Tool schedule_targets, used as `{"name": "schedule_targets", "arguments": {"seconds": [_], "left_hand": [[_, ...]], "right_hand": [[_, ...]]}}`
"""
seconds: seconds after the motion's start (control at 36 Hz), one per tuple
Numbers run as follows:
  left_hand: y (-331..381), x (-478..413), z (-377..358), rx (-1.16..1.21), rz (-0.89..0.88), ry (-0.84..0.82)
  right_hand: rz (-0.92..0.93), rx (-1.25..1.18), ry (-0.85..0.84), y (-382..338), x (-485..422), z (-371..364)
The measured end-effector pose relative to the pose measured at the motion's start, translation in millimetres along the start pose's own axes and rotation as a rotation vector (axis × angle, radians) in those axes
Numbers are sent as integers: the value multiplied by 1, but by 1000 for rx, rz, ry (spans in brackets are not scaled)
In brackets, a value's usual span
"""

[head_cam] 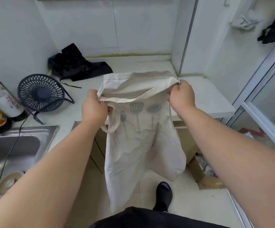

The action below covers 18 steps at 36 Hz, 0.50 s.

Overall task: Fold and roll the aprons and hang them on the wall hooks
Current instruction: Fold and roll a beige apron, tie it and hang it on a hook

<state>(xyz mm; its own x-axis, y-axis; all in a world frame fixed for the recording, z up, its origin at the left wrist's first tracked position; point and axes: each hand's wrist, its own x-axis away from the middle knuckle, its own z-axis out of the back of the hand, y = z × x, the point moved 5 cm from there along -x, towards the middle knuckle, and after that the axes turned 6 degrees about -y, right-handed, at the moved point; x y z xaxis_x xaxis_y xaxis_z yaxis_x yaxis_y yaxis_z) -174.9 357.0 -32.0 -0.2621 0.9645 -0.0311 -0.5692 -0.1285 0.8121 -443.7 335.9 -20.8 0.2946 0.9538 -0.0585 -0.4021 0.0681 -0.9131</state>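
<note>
- Apron (141,137) held up in front of the counter (133,65), top corners pinched in left hand (94,109) and right hand (181,96), fingers curled.
- Best spread flat on the counter, edges matched.

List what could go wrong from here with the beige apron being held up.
1. The beige apron hangs low, its lower end close to the shoe and floor; it may drag or get stepped on.
2. The strap loop dangles below the left hand and could tangle into the fold.
3. Laid leftward, the cloth might snag the fan.
</note>
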Motion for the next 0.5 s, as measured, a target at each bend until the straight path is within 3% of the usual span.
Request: {"name": "schedule_targets", "arguments": {"seconds": [0.08,0.22,0.36,0.5], "left_hand": [[6,-38,-8,328,85,-41],[49,-89,-28,614,13,-7],[102,-152,-44,596,-110,-8],[125,-217,-73,543,-112,-79]], "right_hand": [[37,-122,-38,-8,-41,-8],[162,-147,-147,-38,-105,-12],[258,-125,-194,-73,-175,-9],[343,-114,-215,-83,-248,-20]]}}
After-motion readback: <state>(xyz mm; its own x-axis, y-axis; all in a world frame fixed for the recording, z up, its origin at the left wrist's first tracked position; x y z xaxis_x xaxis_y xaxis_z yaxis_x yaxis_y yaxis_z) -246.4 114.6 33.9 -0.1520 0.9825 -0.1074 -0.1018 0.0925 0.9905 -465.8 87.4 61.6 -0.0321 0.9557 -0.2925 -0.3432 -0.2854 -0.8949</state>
